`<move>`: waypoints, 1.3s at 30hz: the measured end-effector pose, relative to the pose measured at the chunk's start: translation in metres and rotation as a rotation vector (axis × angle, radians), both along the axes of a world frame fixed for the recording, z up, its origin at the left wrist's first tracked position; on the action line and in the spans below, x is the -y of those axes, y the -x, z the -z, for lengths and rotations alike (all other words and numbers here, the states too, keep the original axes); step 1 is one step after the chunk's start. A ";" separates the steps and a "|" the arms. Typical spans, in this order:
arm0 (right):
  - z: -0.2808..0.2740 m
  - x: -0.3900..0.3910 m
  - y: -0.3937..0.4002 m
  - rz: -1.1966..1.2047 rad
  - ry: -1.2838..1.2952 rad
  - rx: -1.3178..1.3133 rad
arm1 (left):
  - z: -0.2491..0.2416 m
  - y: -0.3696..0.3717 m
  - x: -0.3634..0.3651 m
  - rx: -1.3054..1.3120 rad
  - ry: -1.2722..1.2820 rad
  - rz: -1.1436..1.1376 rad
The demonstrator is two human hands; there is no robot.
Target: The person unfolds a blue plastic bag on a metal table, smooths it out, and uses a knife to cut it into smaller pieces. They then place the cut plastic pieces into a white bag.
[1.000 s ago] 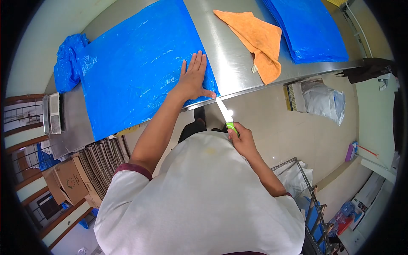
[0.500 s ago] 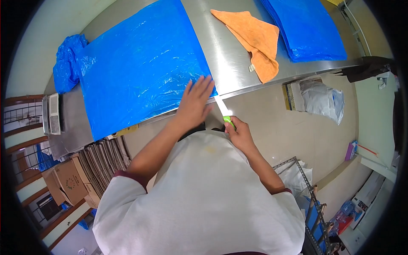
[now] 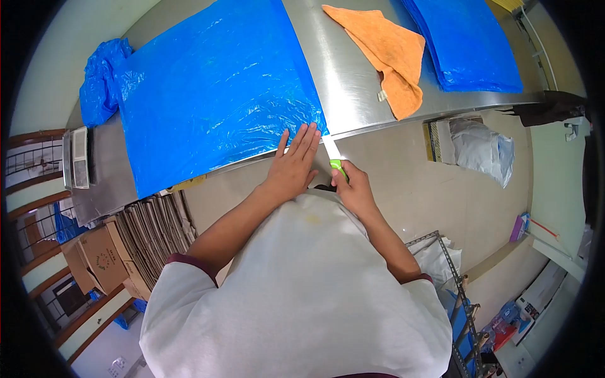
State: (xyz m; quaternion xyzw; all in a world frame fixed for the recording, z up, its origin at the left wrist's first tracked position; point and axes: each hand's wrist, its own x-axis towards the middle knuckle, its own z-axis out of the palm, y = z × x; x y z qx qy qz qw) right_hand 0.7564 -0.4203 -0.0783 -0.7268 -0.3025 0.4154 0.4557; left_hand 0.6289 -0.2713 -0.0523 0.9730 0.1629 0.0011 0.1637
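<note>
A large blue plastic sheet [image 3: 208,94] lies spread over the steel table [image 3: 324,69], its near edge hanging at the table's front. Flat on its front right corner rests my left hand [image 3: 292,162], fingers stretched out, with the plastic wrinkled around the fingertips. My right hand [image 3: 354,189] is closed round the green handle of a knife [image 3: 331,148]. The pale blade points up toward the table, its tip right at the sheet's corner by the front edge.
An orange cloth [image 3: 387,53] and a stack of blue plastic sheets [image 3: 469,47] lie to the right on the table. Crumpled blue plastic [image 3: 101,85] sits at the far left. Folded cardboard [image 3: 154,230] stands below left; a wire rack [image 3: 460,296] is at lower right.
My left hand has come down and pressed on the sheet's corner, wrinkling it. The knife in my right hand has shifted slightly up toward the table edge. The view has tilted a little.
</note>
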 end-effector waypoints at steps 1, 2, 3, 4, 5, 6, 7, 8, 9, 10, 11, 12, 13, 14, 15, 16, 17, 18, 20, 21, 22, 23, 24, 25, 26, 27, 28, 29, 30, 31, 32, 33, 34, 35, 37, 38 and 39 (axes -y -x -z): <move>-0.001 -0.003 -0.001 0.007 0.011 -0.007 | 0.000 0.000 0.000 -0.001 0.000 0.000; -0.003 -0.004 -0.001 0.014 0.021 -0.014 | 0.001 0.000 0.000 -0.001 0.000 0.000; -0.004 -0.006 -0.002 0.017 0.024 -0.009 | 0.001 0.000 0.000 -0.002 0.001 0.000; -0.005 -0.006 -0.002 0.020 0.028 -0.003 | 0.001 0.000 0.000 -0.006 0.002 0.000; -0.006 -0.006 -0.002 0.023 0.031 0.002 | 0.001 0.000 0.000 -0.010 0.003 -0.001; -0.008 -0.005 -0.001 0.038 0.028 -0.003 | 0.000 0.000 0.000 -0.015 0.004 -0.003; -0.011 -0.004 -0.001 0.053 0.023 -0.008 | 0.000 0.000 0.000 -0.018 0.010 -0.004; -0.012 -0.002 0.000 0.067 0.019 -0.013 | 0.000 -0.001 0.000 -0.022 0.016 -0.006; -0.011 0.000 0.000 0.054 0.043 0.000 | 0.000 -0.001 0.000 -0.026 0.021 -0.008; -0.008 0.004 -0.001 0.040 0.068 0.013 | 0.001 0.000 0.000 -0.009 0.023 -0.011; -0.007 0.006 -0.001 0.026 0.091 0.026 | 0.002 0.000 0.000 0.008 0.025 -0.013; -0.008 0.009 0.000 0.038 0.089 0.017 | 0.002 0.000 0.000 0.024 0.027 -0.015; -0.009 0.011 0.001 0.051 0.086 0.009 | 0.003 0.000 0.001 0.026 0.027 -0.016; -0.009 0.012 0.002 0.064 0.082 0.000 | 0.003 0.000 0.001 0.028 0.026 -0.016; -0.009 0.013 0.004 0.068 0.079 0.006 | 0.003 0.000 0.001 0.030 0.026 -0.015; -0.009 0.014 0.004 0.072 0.076 0.012 | 0.003 0.000 0.000 0.029 0.030 -0.015; -0.009 0.014 0.005 0.077 0.074 0.019 | 0.004 0.001 0.000 0.028 0.034 -0.015; -0.009 0.014 0.005 0.071 0.078 0.027 | 0.004 0.001 0.000 0.028 0.038 -0.014; -0.010 0.010 0.004 0.061 0.086 0.043 | 0.003 0.001 0.000 0.023 0.037 -0.013; -0.008 0.008 0.004 0.070 0.050 0.065 | 0.002 0.001 0.000 0.020 0.035 -0.013; -0.006 0.006 0.004 0.078 0.013 0.087 | 0.002 0.001 0.000 0.020 0.036 -0.013; -0.005 0.003 0.004 0.087 -0.024 0.109 | 0.002 0.000 0.000 0.019 0.038 -0.012; -0.007 -0.001 0.004 0.092 -0.012 0.094 | 0.002 0.000 0.000 0.019 0.039 -0.011; -0.011 -0.005 0.002 0.097 0.000 0.078 | 0.002 0.000 0.000 0.020 0.038 -0.012; -0.013 -0.009 0.001 0.102 0.012 0.063 | 0.002 0.000 0.000 0.020 0.037 -0.012; -0.013 -0.013 -0.002 0.089 0.011 0.087 | 0.002 0.001 0.001 0.021 0.037 -0.013; -0.012 -0.017 -0.004 0.076 0.009 0.111 | 0.002 0.001 0.001 0.020 0.038 -0.014; -0.011 -0.020 -0.006 0.062 0.006 0.135 | 0.002 0.001 0.001 0.018 0.037 -0.015; -0.009 -0.025 -0.007 0.077 -0.015 0.163 | 0.002 0.001 0.001 0.016 0.037 -0.016; -0.007 -0.029 -0.008 0.092 -0.035 0.191 | 0.002 0.001 0.001 0.017 0.031 -0.017; -0.006 -0.032 -0.008 0.107 -0.056 0.220 | 0.003 0.002 0.001 0.019 0.024 -0.017; -0.011 -0.036 -0.008 0.089 -0.055 0.297 | 0.004 0.001 0.001 0.021 0.017 -0.017; -0.022 -0.040 -0.009 0.072 -0.054 0.374 | 0.003 0.001 0.001 0.020 0.015 -0.017; -0.028 -0.043 -0.009 0.054 -0.054 0.451 | 0.003 0.001 0.002 0.018 0.013 -0.017; -0.028 -0.045 -0.009 -0.014 -0.104 0.574 | 0.001 0.001 0.002 0.016 0.012 -0.020; -0.028 -0.045 -0.009 -0.048 -0.129 0.635 | 0.001 0.000 0.002 0.015 0.013 -0.022; -0.027 -0.045 -0.009 -0.086 -0.091 0.641 | 0.000 0.000 0.002 0.015 0.012 -0.023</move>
